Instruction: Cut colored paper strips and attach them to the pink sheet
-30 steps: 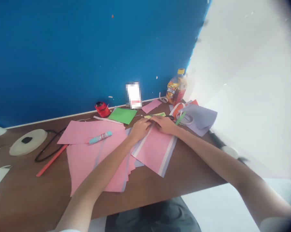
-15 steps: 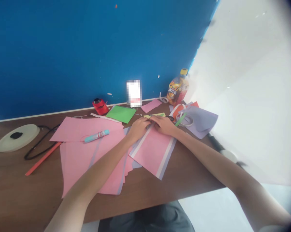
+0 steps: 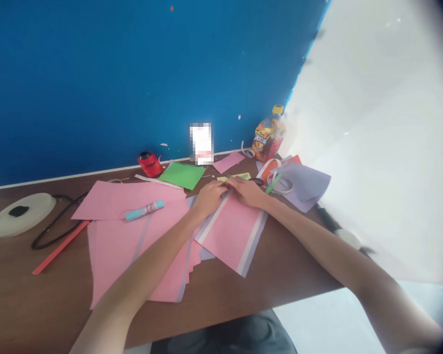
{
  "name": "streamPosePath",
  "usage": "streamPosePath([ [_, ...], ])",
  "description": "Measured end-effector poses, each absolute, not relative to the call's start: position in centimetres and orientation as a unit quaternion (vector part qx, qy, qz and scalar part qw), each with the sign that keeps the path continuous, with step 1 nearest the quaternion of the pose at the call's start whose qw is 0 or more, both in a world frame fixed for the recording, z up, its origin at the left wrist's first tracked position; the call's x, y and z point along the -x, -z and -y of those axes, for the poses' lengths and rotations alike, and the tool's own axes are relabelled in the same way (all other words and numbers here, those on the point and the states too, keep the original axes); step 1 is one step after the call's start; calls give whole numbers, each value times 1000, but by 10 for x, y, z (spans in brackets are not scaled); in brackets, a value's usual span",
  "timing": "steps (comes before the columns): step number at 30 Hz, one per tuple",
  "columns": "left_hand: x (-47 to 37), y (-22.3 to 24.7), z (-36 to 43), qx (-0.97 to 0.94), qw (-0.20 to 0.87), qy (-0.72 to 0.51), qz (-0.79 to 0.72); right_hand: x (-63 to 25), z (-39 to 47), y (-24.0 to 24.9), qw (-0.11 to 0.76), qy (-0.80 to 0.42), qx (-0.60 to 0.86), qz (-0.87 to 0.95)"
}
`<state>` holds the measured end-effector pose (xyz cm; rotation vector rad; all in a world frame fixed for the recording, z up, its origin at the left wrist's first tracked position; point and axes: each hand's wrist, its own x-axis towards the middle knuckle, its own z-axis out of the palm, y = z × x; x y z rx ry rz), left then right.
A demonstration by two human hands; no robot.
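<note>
A pink paper sheet [image 3: 234, 236] with pale strips along two edges lies slantwise on the table. Its far corner is under my two hands, whose fingertips meet there. My left hand [image 3: 209, 196] is closed, fingers curled at the end of the white strip. My right hand [image 3: 246, 191] is closed too, pinching the same corner from the right; the exact grip of the fingertips is hidden. Just beyond the fingers are a yellow paper piece [image 3: 223, 178] and a dark-handled tool [image 3: 257, 181], partly covered. A stack of pink sheets [image 3: 114, 250] spreads out left of my hands.
A blue glue stick [image 3: 144, 210] rests on the stack. Behind are a green paper [image 3: 184, 175], a red thread spool [image 3: 150, 164] and a drink bottle [image 3: 268, 135]. Tape rings [image 3: 291, 186] and lavender paper [image 3: 312, 184] lie right; a white round lid [image 3: 20, 215] lies left.
My view has shifted slightly, so things on the left appear a little further left and lower. Both hands stay at the sheet's far corner, with hardly any movement.
</note>
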<state>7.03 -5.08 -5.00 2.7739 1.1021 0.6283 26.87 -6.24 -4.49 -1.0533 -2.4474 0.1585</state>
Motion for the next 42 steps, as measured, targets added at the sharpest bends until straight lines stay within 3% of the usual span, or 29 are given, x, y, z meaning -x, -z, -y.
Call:
streamPosePath([
  [10,-68,50,52,-905,71,-222,-356,-269,61,51,274,-23,400,875],
  [26,-67,50,50,-907,80,-216,-352,-266,62,43,224,-30,377,898],
  [42,-69,51,53,-906,63,-214,-360,-268,60,49,253,-13,401,880],
])
